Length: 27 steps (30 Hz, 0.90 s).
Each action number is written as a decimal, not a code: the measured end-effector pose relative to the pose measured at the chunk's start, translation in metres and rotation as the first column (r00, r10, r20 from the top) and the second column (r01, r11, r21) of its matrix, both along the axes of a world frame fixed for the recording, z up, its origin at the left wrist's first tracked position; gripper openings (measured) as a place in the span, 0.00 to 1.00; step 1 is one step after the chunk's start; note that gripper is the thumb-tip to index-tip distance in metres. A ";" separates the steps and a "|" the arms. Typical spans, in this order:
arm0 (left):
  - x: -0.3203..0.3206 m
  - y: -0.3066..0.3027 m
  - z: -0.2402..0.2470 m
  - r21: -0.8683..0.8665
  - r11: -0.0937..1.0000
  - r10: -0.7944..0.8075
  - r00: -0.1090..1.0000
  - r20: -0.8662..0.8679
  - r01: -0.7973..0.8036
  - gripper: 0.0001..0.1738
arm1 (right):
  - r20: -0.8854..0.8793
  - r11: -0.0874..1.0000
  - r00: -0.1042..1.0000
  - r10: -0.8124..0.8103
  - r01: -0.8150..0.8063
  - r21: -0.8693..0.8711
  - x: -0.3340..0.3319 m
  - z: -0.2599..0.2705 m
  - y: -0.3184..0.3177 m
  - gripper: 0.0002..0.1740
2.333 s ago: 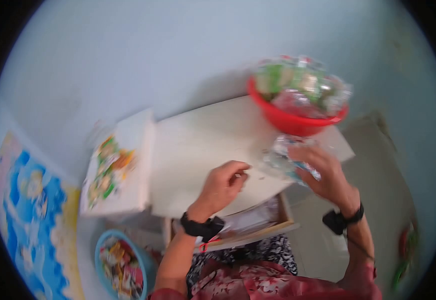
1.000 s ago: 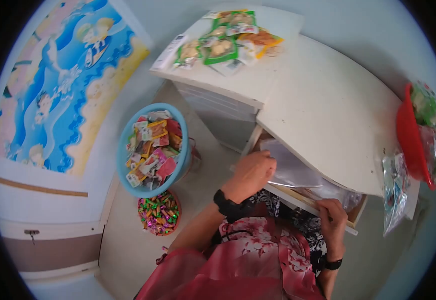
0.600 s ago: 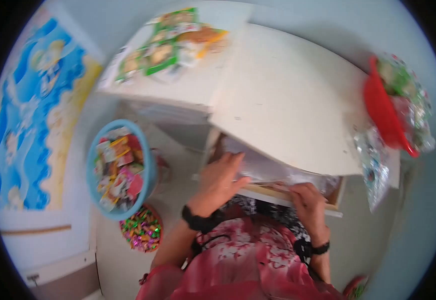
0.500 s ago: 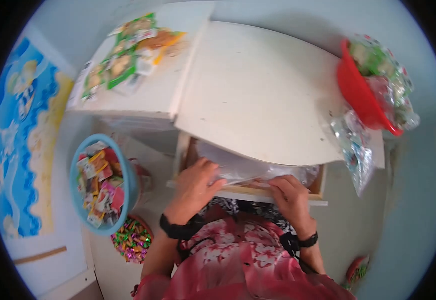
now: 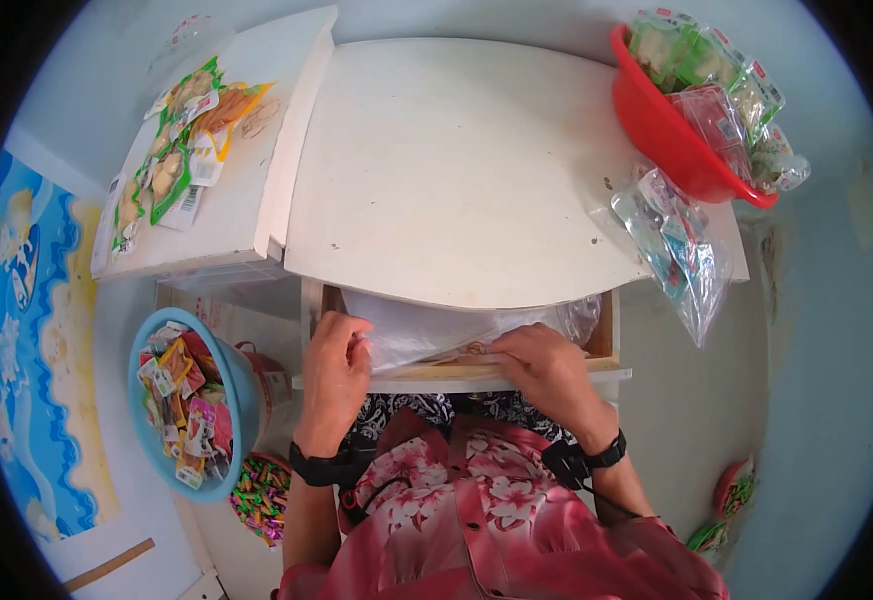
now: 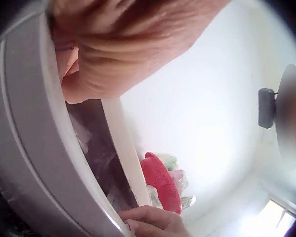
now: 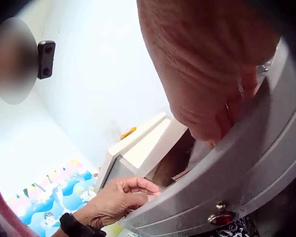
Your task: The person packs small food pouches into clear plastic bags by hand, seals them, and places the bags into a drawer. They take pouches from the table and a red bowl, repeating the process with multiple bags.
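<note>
The pulled-out wooden drawer (image 5: 471, 384) holds clear plastic bags (image 5: 416, 325) and, near its front, some thin yellowish rubber bands (image 5: 474, 349). My left hand (image 5: 334, 370) is over the drawer's left end, index finger and thumb bent at the edge of the plastic; I cannot tell whether they pinch it. From the right, my right hand (image 5: 546, 368) reaches over the drawer front, fingers bunched together on the edge of a clear plastic bag beside the bands. In the right wrist view, the right fingertips dip inside behind the drawer front (image 7: 222, 182) and are partly hidden.
A red basin (image 5: 656, 125) of packaged food stands at the desk's back right, with a clear packet (image 5: 678, 250) hanging over the edge. Food packs (image 5: 171, 165) lie on the left cabinet. A blue tub (image 5: 238, 400) of small packets and a container of wrapped sweets (image 5: 261, 495) stand lower left.
The right hand has left the clear packet by the basin, and both hands have come to the drawer. The view has swung left, then back. Lately the left hand has shifted slightly within the drawer.
</note>
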<state>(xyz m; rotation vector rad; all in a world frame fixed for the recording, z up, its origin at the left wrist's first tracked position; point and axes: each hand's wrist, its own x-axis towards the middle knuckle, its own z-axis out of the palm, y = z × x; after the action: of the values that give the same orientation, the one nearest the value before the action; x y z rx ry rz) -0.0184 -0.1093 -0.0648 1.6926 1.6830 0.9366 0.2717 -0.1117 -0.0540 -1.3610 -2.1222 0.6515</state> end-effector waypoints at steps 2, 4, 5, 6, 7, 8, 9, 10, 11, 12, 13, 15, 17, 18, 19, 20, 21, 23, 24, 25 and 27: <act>-0.002 0.001 -0.004 0.020 0.999 0.031 0.999 -0.010 -0.031 0.12 | 0.005 0.997 0.997 0.072 -0.071 -0.042 -0.007 -0.002 0.004 0.09; -0.005 0.001 -0.007 0.034 0.996 0.082 0.996 0.029 -0.083 0.12 | 0.005 0.999 0.999 0.035 -0.035 -0.040 -0.011 -0.011 0.006 0.09; -0.007 0.002 -0.009 0.041 0.993 0.108 0.993 0.049 -0.110 0.12 | 0.005 0.999 1.000 0.018 -0.018 -0.038 -0.012 -0.015 0.008 0.09; -0.009 0.003 -0.011 0.057 0.990 0.122 0.990 0.065 -0.125 0.12 | 0.024 0.999 1.000 0.018 -0.017 -0.043 -0.011 -0.017 0.010 0.10; -0.012 0.003 -0.013 0.071 0.987 0.136 0.987 0.082 -0.142 0.12 | 0.043 0.999 0.999 0.018 -0.016 -0.049 -0.009 -0.019 0.011 0.11; -0.014 0.003 -0.014 0.084 0.984 0.150 0.984 0.098 -0.158 0.12 | 0.061 0.998 0.998 0.020 -0.016 -0.056 -0.008 -0.020 0.013 0.11; -0.016 0.003 -0.015 0.070 0.985 0.153 0.983 0.102 -0.161 0.12 | 0.098 0.989 0.993 0.068 -0.054 -0.137 -0.006 -0.017 0.014 0.12; -0.017 0.002 -0.016 0.055 0.985 0.156 0.982 0.106 -0.162 0.12 | 0.131 0.972 0.984 0.118 -0.087 -0.219 -0.003 -0.013 0.015 0.13; -0.017 0.003 -0.016 0.041 0.986 0.157 0.981 0.111 -0.162 0.12 | 0.160 0.947 0.973 0.168 -0.114 -0.300 0.000 -0.010 0.018 0.14; -0.017 0.003 -0.017 0.030 0.986 0.157 0.980 0.125 -0.162 0.12 | 0.108 0.929 0.972 0.207 -0.161 -0.334 0.005 -0.011 0.023 0.14; -0.017 0.003 -0.018 0.019 0.986 0.159 0.977 0.139 -0.163 0.12 | 0.055 0.907 0.968 0.245 -0.209 -0.366 0.011 -0.013 0.030 0.14; -0.016 0.003 -0.019 0.022 0.989 0.143 0.978 0.149 -0.148 0.11 | 0.025 0.880 0.959 0.284 -0.250 -0.405 0.017 -0.017 0.038 0.14; -0.016 0.004 -0.019 0.052 0.992 0.110 0.984 0.140 -0.119 0.09 | 0.077 0.875 0.952 0.295 -0.237 -0.423 0.019 -0.020 0.042 0.14; -0.015 0.003 -0.019 0.051 0.992 0.108 0.984 0.140 -0.116 0.09 | 0.080 0.872 0.955 0.287 -0.226 -0.435 0.019 -0.018 0.043 0.14; -0.015 0.003 -0.019 0.050 0.992 0.106 0.984 0.140 -0.114 0.09 | 0.083 0.868 0.957 0.279 -0.215 -0.448 0.018 -0.016 0.043 0.13; -0.015 0.003 -0.019 0.049 0.992 0.105 0.985 0.140 -0.113 0.09 | 0.086 0.864 0.958 0.272 -0.204 -0.461 0.017 -0.014 0.043 0.13; -0.016 0.004 -0.019 0.041 0.993 0.105 0.986 0.129 -0.111 0.09 | 0.044 0.870 0.967 0.249 -0.203 -0.448 0.017 -0.017 0.042 0.12; -0.016 0.004 -0.018 0.023 0.994 0.107 0.988 0.108 -0.110 0.10 | -0.040 0.882 0.979 0.202 -0.200 -0.426 0.021 -0.027 0.037 0.11; -0.016 0.004 -0.017 0.006 0.994 0.109 0.988 0.109 -0.110 0.10 | -0.047 0.894 0.985 0.163 -0.168 -0.415 0.023 -0.027 0.035 0.10; -0.015 0.005 -0.016 -0.012 0.994 0.108 0.988 0.109 -0.108 0.10 | -0.056 0.905 0.991 0.122 -0.134 -0.404 0.026 -0.026 0.033 0.09; -0.014 0.005 -0.016 -0.058 0.993 0.110 0.985 0.135 -0.103 0.11 | -0.047 0.922 0.999 0.013 -0.030 -0.385 0.031 -0.021 0.028 0.09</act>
<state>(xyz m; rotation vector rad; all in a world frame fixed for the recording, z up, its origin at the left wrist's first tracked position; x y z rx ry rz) -0.0321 -0.1040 -0.0804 1.4823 1.7037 1.0267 0.3024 -0.0842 -0.0751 -1.5080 -2.0458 1.1472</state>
